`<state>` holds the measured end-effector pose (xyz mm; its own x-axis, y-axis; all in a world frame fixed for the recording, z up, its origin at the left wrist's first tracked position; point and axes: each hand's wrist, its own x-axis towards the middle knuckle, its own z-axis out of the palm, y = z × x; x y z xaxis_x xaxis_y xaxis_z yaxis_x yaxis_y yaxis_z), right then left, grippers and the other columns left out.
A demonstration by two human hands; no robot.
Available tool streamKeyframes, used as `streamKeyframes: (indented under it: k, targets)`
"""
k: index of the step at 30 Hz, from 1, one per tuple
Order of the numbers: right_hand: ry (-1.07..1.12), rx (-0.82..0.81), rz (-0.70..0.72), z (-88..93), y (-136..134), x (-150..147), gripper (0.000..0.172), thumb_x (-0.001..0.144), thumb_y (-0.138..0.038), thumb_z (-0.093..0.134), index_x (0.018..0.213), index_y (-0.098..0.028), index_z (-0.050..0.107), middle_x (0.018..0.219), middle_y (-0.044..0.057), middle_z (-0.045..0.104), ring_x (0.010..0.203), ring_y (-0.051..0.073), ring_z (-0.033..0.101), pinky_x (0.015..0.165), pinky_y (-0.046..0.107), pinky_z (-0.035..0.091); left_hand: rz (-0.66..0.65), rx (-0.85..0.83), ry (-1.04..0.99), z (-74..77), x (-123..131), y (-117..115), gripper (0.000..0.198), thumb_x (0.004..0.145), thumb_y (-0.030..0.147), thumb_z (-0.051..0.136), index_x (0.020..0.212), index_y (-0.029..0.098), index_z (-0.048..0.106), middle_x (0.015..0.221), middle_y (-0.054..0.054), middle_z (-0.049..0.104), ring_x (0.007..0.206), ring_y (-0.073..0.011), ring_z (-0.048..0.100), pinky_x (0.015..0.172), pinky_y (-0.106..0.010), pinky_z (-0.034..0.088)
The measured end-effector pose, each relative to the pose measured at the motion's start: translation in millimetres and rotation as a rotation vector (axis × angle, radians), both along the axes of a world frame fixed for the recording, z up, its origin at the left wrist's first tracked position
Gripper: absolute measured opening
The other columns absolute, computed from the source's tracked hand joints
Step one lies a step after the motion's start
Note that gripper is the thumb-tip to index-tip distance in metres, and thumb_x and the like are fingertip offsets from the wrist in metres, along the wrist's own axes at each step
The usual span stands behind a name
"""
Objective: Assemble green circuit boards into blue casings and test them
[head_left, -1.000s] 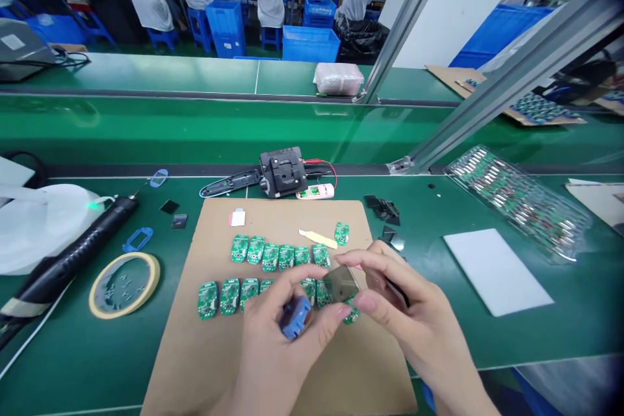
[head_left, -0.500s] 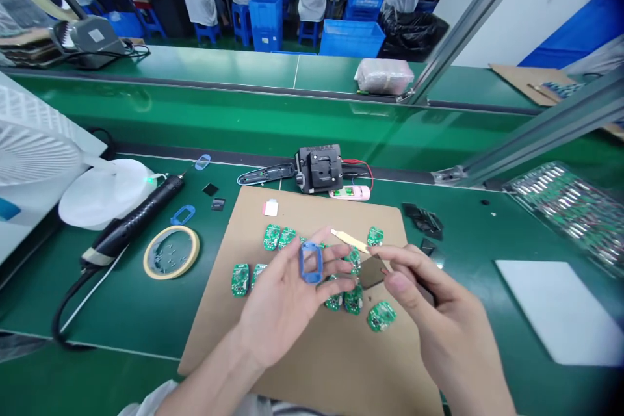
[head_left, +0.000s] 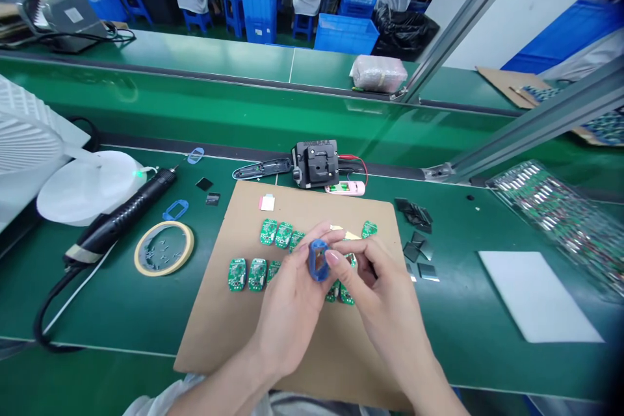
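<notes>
A small blue plastic frame (head_left: pixel 318 261) is held upright between both hands over the cardboard sheet (head_left: pixel 219 331). My left hand (head_left: pixel 292 305) grips it from the left with closed fingers. My right hand (head_left: pixel 380 279) is closed too, its thumb pressed against the frame's right edge. A pale yellow strip or stick (head_left: pixel 347 233) shows just above the right fingers; its far end is hidden. Whether the dark square piece is inside the frame I cannot tell. Green circuit boards (head_left: pixel 237 274) lie in rows on the cardboard, some covered by my hands.
To the left are a tape roll (head_left: pixel 182 250) with screws inside, an electric screwdriver (head_left: pixel 121 214) and a white fan (head_left: pixel 92 185). Dark square pieces (head_left: pixel 414 246) and a white sheet (head_left: pixel 536 296) lie to the right. A black device (head_left: pixel 316 164) stands behind the cardboard.
My left hand has closed from an open palm around the blue frame. My right hand has come left to it, and the dark square piece it held is no longer clearly visible.
</notes>
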<state>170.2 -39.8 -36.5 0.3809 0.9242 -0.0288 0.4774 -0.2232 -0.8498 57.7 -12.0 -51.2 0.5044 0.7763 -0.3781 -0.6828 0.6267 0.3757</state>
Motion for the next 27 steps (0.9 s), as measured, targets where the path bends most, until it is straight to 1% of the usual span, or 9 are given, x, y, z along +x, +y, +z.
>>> streamKeyframes:
  k: [3,7,12,16,19,20,22,25,27]
  targets:
    - [-0.036,-0.04,0.004,-1.7,3,-2,0.031,0.086,-0.052,0.055,0.078,-0.023,0.065,0.065,-0.003,0.041,0.054,0.012,0.034,0.052,0.028,0.028,0.002,-0.008,0.013,-1.5,1,0,0.034,0.097,0.029,0.041,0.122,0.018,0.061,0.128,-0.008,0.059,0.13,-0.0237,0.043,0.109,-0.04,0.036]
    - [-0.031,-0.073,0.022,-0.6,5,-2,0.031,0.086,-0.053,0.054,0.081,-0.024,0.064,0.065,-0.003,0.04,0.056,0.014,0.033,0.054,0.028,0.028,0.021,-0.009,0.044,-4.0,1,0,0.032,0.096,0.027,0.043,0.116,0.016,0.066,0.127,-0.009,0.06,0.129,-0.0247,0.044,0.109,-0.039,0.036]
    - [-0.047,-0.131,0.036,5.2,6,-1,0.036,0.085,-0.058,0.055,0.081,-0.023,0.063,0.069,-0.001,0.044,0.062,0.016,0.038,0.056,0.028,0.029,0.044,0.028,0.08,-5.9,0,0,0.029,0.094,0.021,0.048,0.117,0.019,0.066,0.12,-0.007,0.065,0.125,-0.0234,0.05,0.107,-0.037,0.039]
    - [-0.131,-0.12,0.042,5.9,10,-5,0.034,0.086,-0.056,0.055,0.081,-0.023,0.062,0.071,0.0,0.048,0.065,0.017,0.043,0.06,0.029,0.033,0.039,0.05,0.083,-6.5,0,-1,0.028,0.095,0.022,0.047,0.116,0.021,0.066,0.124,-0.006,0.063,0.127,-0.0229,0.048,0.108,-0.037,0.037]
    - [-0.241,-0.087,0.02,4.0,10,-9,0.034,0.086,-0.055,0.056,0.077,-0.023,0.062,0.069,0.0,0.048,0.063,0.016,0.045,0.058,0.029,0.033,0.042,0.019,0.04,-5.3,0,0,0.029,0.097,0.024,0.043,0.116,0.019,0.065,0.128,-0.007,0.061,0.13,-0.0233,0.045,0.11,-0.038,0.036]
    - [-0.268,-0.083,0.017,3.6,8,-9,0.034,0.085,-0.056,0.056,0.078,-0.023,0.062,0.07,0.0,0.049,0.061,0.016,0.046,0.057,0.029,0.033,0.043,-0.005,0.018,-4.5,-1,1,0.029,0.098,0.024,0.043,0.117,0.018,0.064,0.128,-0.008,0.061,0.13,-0.0231,0.045,0.111,-0.039,0.036]
    - [-0.3,-0.086,0.023,3.6,4,-9,0.033,0.086,-0.057,0.055,0.087,-0.025,0.065,0.075,0.001,0.051,0.06,0.015,0.046,0.057,0.029,0.034,0.039,-0.063,-0.024,-2.1,-2,4,0.029,0.098,0.024,0.042,0.118,0.016,0.062,0.129,-0.009,0.06,0.13,-0.0229,0.046,0.111,-0.039,0.036]
    - [-0.25,-0.068,0.049,5.2,-4,-3,0.031,0.089,-0.054,0.052,0.101,-0.03,0.067,0.075,0.0,0.048,0.059,0.014,0.045,0.057,0.029,0.036,0.038,-0.13,-0.059,2.6,-5,8,0.028,0.097,0.021,0.043,0.117,0.012,0.061,0.126,-0.012,0.062,0.126,-0.0237,0.05,0.11,-0.039,0.04]
    - [-0.111,-0.053,0.049,5.9,-6,4,0.029,0.088,-0.052,0.054,0.102,-0.03,0.068,0.068,-0.002,0.041,0.058,0.013,0.04,0.054,0.027,0.034,0.036,-0.152,-0.086,5.8,-7,10,0.028,0.097,0.02,0.043,0.117,0.008,0.059,0.12,-0.015,0.064,0.121,-0.0253,0.056,0.107,-0.041,0.044]
